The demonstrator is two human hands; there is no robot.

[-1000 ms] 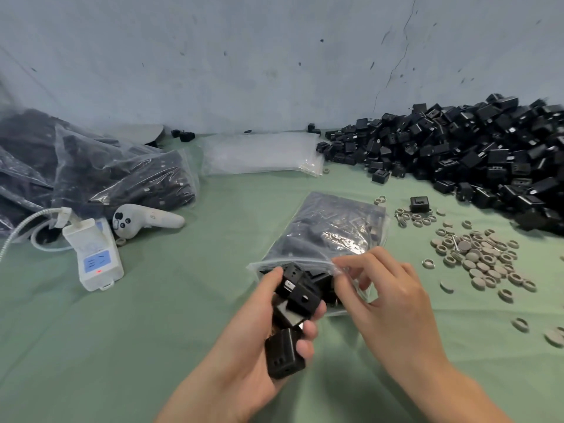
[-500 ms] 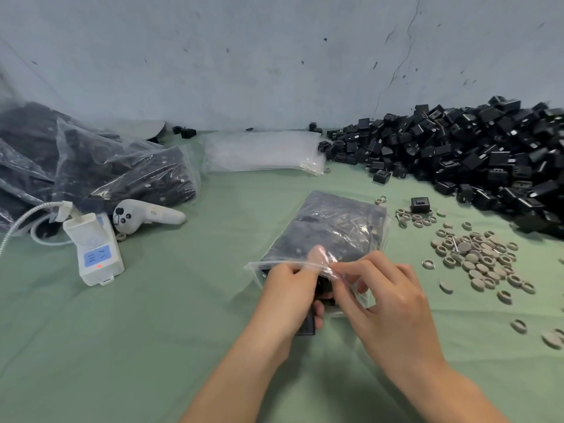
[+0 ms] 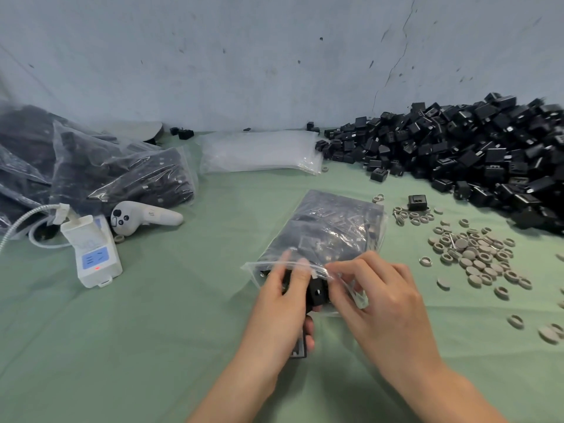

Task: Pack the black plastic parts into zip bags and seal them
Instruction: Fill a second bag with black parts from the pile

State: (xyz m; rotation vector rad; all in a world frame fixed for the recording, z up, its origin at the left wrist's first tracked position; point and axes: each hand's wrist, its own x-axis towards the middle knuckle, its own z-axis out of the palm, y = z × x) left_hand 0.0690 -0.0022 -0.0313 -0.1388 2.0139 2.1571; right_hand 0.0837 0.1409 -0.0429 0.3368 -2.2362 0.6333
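A clear zip bag (image 3: 332, 230), largely filled with black plastic parts, lies on the green cloth in the middle. My left hand (image 3: 280, 306) reaches into its open mouth, fingers curled around several black parts (image 3: 317, 293); one more black part shows under the palm. My right hand (image 3: 381, 297) pinches the bag's upper lip and holds the mouth open. A large heap of loose black parts (image 3: 476, 160) fills the far right against the wall.
Filled bags (image 3: 122, 178) pile up at the left. A stack of empty zip bags (image 3: 259, 152) lies at the back centre. A white controller (image 3: 143, 216) and a white device with a cable (image 3: 91, 251) sit left. Grey rings and discs (image 3: 476, 257) scatter right.
My left hand, which held a handful of black parts in front of the bag, has pushed them into the bag's mouth. My right hand keeps the lip pinched.
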